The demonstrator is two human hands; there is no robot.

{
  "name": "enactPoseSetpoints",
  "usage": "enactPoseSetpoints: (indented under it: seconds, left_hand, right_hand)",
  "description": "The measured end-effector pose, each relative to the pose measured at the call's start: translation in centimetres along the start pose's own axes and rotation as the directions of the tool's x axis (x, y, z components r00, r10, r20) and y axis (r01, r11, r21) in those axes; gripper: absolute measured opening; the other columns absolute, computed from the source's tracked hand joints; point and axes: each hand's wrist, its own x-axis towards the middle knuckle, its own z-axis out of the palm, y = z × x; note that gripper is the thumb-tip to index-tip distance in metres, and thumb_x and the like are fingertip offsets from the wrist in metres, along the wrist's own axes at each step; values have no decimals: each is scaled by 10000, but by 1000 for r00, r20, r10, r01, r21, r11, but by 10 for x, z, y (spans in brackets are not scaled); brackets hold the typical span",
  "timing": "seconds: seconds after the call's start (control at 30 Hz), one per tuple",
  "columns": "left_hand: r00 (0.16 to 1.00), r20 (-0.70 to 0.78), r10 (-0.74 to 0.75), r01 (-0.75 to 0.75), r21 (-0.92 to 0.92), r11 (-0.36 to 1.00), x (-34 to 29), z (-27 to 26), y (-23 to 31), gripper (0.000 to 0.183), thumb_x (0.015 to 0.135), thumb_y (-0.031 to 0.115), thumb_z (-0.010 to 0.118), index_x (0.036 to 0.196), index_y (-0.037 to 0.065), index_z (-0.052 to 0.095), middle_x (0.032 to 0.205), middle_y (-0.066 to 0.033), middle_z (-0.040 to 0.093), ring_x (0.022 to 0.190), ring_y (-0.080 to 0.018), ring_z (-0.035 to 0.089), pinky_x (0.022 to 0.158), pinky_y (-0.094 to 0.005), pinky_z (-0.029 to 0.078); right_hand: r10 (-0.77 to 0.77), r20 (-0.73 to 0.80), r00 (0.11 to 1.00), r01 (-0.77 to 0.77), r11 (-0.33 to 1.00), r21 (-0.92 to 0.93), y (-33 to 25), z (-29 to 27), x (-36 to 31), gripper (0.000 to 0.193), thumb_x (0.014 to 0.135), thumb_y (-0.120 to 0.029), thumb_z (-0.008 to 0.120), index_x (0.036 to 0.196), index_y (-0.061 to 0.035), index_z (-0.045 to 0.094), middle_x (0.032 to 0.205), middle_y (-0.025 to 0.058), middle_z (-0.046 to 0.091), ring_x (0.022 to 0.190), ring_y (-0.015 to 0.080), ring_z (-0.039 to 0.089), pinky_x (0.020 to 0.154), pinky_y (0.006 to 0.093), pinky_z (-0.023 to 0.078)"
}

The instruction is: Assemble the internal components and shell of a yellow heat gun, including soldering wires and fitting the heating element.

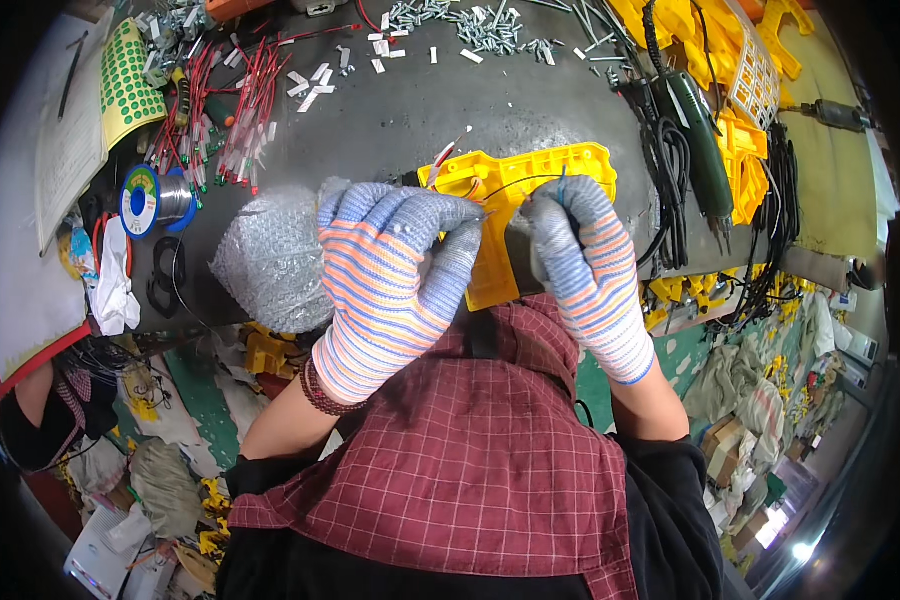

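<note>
Both my hands wear striped knit gloves and meet over a yellow plastic tool housing (493, 270) at the near edge of the dark bench. My left hand (395, 265) is closed in a pinch on a thin wire end at the housing's left side. Opposite it, my right hand (585, 265) pinches a thin wire too, its fingertips over the housing's right part. A dark wire (518, 182) arcs across the housing between the hands. Red and white wires (444, 160) stick up from its left end. My fingers partly hide the wire tips.
Bubble wrap (270, 265) lies beside my left hand, with a solder spool (138, 203) and bundled red wires (255, 95) beyond. Screws (490, 32) are heaped at the far edge. To the right are a dark green corded tool (692, 150) and yellow housings (740, 165).
</note>
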Motion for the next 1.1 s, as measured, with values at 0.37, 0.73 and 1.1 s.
enactPoseSetpoints:
  seconds: [0.37, 0.73, 1.1]
  left_hand:
    - [999, -41, -21, 18, -55, 998, 0, 4, -2, 143, 767, 97, 746, 898, 87, 691, 836, -75, 652, 764, -253, 592, 730, -376, 449]
    - [998, -58, 7, -8, -22, 1000, -2, 9, -8, 163, 729, 178, 737, 883, 154, 690, 844, -20, 658, 805, -256, 595, 747, -412, 416]
    - [998, -7, 57, -57, 49, 997, 5, -6, -3, 184, 736, 136, 732, 913, 123, 683, 867, -30, 658, 828, -253, 590, 778, -411, 422]
  right_hand:
    - [98, 174, 980, -125, 981, 150, -11, 3, 5, 138, 901, -118, 626, 977, -3, 627, 822, 20, 621, 733, 80, 548, 667, 262, 470]
    - [79, 167, 983, -111, 976, 188, -11, 6, 6, 157, 879, -121, 661, 979, -6, 623, 841, 22, 618, 776, 82, 553, 720, 246, 470]
    - [-56, 156, 986, 60, 998, -20, -14, 5, 5, 143, 877, -97, 660, 986, -9, 632, 817, 62, 648, 738, 119, 609, 680, 279, 500]
